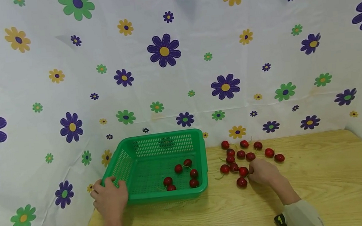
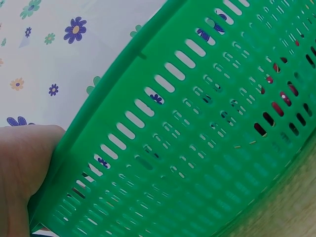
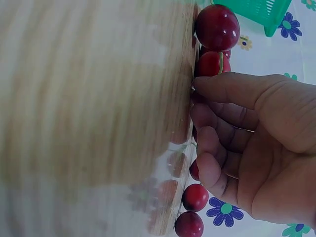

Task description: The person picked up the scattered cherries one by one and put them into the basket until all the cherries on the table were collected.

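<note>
My left hand [image 1: 111,198] grips the left front corner of a green plastic basket [image 1: 203,154]. In the left wrist view that hand [image 2: 24,173] is at the rim, beside the slotted wall [image 2: 143,54]. Several red cherries [image 1: 178,169] lie inside, mostly toward the basket's right. My right hand [image 1: 265,172] is low over the table among loose cherries [image 1: 241,154]. Its thumb and forefinger pinch a dark red cherry [image 3: 197,98], mostly hidden by the fingertips. A red cherry with a stem [image 3: 212,63] sits right beside the thumb, and a larger-looking one [image 3: 217,27] beyond it.
The loose cherries form a cluster right of the basket, two of them [image 1: 274,155] farther right. Under everything is a light wood-grain table [image 1: 329,179]. A white cloth with flowers [image 1: 194,79] hangs behind and along both sides.
</note>
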Tool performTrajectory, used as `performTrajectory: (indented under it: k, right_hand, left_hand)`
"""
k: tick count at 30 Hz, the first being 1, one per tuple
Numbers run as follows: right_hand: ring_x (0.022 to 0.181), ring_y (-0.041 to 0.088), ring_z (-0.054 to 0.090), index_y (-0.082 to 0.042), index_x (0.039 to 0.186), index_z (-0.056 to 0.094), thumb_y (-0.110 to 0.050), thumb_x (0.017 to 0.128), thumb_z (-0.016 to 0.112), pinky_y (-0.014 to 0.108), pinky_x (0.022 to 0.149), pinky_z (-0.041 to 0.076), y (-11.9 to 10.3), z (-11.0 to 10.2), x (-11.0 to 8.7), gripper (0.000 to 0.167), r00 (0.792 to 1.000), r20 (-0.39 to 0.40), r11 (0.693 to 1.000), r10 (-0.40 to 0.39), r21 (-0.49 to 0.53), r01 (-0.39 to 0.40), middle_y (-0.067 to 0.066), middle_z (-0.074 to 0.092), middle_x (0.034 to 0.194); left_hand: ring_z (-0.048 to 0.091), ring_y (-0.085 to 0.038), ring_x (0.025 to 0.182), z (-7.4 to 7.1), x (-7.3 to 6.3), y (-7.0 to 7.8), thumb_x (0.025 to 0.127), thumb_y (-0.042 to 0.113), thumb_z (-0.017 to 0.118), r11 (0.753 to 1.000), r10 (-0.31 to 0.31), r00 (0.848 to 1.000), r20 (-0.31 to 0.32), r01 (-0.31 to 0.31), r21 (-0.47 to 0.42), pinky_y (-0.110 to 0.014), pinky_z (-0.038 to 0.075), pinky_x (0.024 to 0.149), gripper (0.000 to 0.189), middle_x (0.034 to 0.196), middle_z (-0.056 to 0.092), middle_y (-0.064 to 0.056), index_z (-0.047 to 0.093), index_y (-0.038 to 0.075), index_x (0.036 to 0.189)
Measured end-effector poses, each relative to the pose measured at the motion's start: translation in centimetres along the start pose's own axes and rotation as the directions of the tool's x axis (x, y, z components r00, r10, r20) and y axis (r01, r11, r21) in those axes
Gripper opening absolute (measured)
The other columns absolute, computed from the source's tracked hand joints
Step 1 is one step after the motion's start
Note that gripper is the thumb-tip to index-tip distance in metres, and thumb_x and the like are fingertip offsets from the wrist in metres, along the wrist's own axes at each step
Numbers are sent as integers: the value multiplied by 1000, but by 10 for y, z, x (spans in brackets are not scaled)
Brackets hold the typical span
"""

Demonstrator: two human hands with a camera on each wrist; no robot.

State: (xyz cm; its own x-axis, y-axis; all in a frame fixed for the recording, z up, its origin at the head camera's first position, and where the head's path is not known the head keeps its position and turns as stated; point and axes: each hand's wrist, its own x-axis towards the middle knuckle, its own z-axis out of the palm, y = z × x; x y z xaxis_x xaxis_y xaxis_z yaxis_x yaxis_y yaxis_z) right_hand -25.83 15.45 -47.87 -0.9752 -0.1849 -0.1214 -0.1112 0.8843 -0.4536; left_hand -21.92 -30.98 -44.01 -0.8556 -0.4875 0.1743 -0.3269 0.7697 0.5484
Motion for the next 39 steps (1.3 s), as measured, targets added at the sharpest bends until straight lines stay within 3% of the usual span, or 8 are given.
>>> performTrajectory:
  k: [5, 10, 13, 24, 31, 39]
  right_hand:
    - [58, 14, 48, -11, 68, 62, -10, 83, 71, 28, 53, 36, -2, 1, -2, 17, 1000, 5, 1000, 2, -4, -2, -2, 54, 62]
    - [50, 9, 34, -15, 55, 48, -16, 82, 74, 24, 49, 25, -6, 5, 1, 38, 1000, -11, 1000, 11, -8, -11, -6, 38, 51]
    - [49, 9, 30, -17, 53, 43, -16, 84, 72, 23, 48, 22, -8, 7, 2, 42, 1000, -23, 1000, 7, -21, -8, -6, 33, 50]
    - [50, 10, 35, -12, 61, 53, -8, 86, 64, 23, 48, 26, -8, 6, 0, 29, 1000, -30, 999, 3, -39, -4, -4, 38, 52]
    - [57, 15, 46, -8, 78, 64, -8, 86, 63, 27, 51, 34, -5, 2, -2, 8, 999, -6, 999, 33, -2, -33, 1, 53, 63]
    - [65, 15, 54, -5, 86, 70, -8, 80, 69, 30, 56, 44, -4, -1, 6, 7, 999, -11, 997, -50, 53, 50, 1, 64, 76]
  left_hand:
    - [24, -56, 126, 1, 0, 0, 97, 27, 39, 1000, 12, 1000, -17, -12, -4, -73, 28, 90, 44, 142, 23, -37, 47, -4, 128]
    - [24, -57, 126, 1, -1, -2, 97, 27, 38, 1000, 9, 1000, -13, -9, -4, -73, 28, 89, 45, 142, 23, -37, 47, -4, 128]
    - [23, -58, 126, 1, -1, -2, 98, 28, 38, 1000, 7, 1000, -3, -7, -2, -74, 28, 89, 46, 142, 22, -38, 46, -5, 129]
    - [23, -57, 127, 2, -1, 0, 97, 27, 38, 1000, 11, 1000, -7, -11, -7, -73, 27, 90, 47, 142, 23, -38, 46, -6, 130]
    - [23, -56, 127, 2, -1, 0, 97, 27, 38, 1000, 13, 1000, -17, -13, -11, -73, 27, 90, 46, 142, 23, -38, 47, -6, 128]
    - [24, -56, 127, 0, -3, 2, 97, 27, 38, 1000, 7, 1000, -20, -7, -18, -73, 27, 92, 46, 143, 24, -37, 47, -6, 129]
